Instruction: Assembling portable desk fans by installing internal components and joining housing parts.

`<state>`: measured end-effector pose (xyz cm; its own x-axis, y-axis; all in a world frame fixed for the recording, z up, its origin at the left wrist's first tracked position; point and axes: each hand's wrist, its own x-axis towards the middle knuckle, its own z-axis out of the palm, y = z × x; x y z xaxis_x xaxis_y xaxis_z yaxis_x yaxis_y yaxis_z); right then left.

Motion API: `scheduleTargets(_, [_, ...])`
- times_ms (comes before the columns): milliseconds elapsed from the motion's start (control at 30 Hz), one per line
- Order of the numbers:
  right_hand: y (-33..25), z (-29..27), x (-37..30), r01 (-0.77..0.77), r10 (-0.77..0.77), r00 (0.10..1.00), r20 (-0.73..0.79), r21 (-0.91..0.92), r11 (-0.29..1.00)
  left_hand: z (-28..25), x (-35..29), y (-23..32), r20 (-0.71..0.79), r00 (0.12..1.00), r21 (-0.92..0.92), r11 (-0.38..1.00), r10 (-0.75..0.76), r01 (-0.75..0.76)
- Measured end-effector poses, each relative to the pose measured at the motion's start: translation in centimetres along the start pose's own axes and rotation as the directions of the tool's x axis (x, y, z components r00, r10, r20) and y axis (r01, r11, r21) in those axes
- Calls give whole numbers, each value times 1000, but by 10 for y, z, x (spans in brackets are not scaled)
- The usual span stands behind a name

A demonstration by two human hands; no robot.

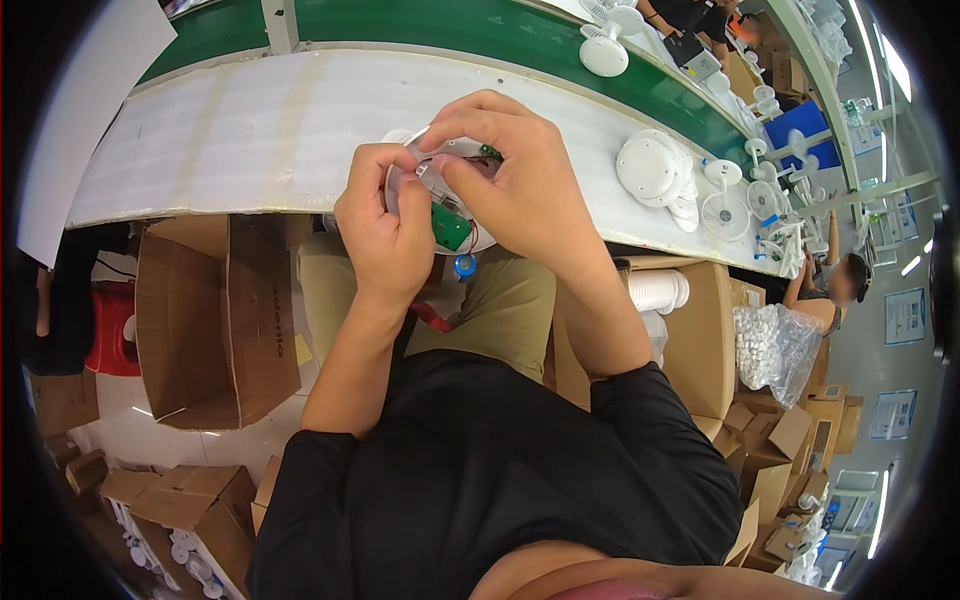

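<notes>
A round white plastic housing (487,239) sits at the table's near edge, partly hidden by my hands. Inside it is a green circuit board (451,228) with thin red and black wires, and a blue cylindrical part (464,267) hangs at its near rim. My left hand (385,225) is closed, thumb and forefinger pinched at a small white part (422,168) over the housing. From the right, my right hand (520,170) curls over the housing, its thumb and fingertips closed at the same white part. The fingertips hide most of that part.
White stacked round bases (655,168) stand on the white table (250,140) to the right, near small fans (727,214). A green conveyor belt (400,22) runs behind. Cardboard boxes (185,325) flank my legs. Other people work at the far right.
</notes>
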<state>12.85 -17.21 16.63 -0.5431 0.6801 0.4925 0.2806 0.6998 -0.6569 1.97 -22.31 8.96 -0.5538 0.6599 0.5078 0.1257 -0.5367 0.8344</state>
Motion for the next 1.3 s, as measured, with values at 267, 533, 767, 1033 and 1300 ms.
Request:
scheduleTargets(267, [-2, -9, -2, 13, -8, 998, 60, -85, 996, -19, 12, 16, 247, 960, 19, 992, -128, 127])
scheduleTargets(533, [11, -18, 10, 217, -217, 976, -4, 2, 976, -29, 26, 34, 387, 892, 113, 972, -233, 205])
scheduleTargets(767, [-7, -45, -85, -228, 234, 952, -198, 51, 972, -7, 16, 28, 295, 948, 88, 991, -119, 98])
scheduleTargets(1033, [12, -27, -104, -375, 403, 914, -43, 287, 882, 11, 5, 31, 237, 967, 95, 993, -92, 71])
scheduleTargets(1300, [8, -48, -90, -460, 386, 868, 311, 797, 391, 4, 1, 31, 259, 962, 155, 987, -92, 53])
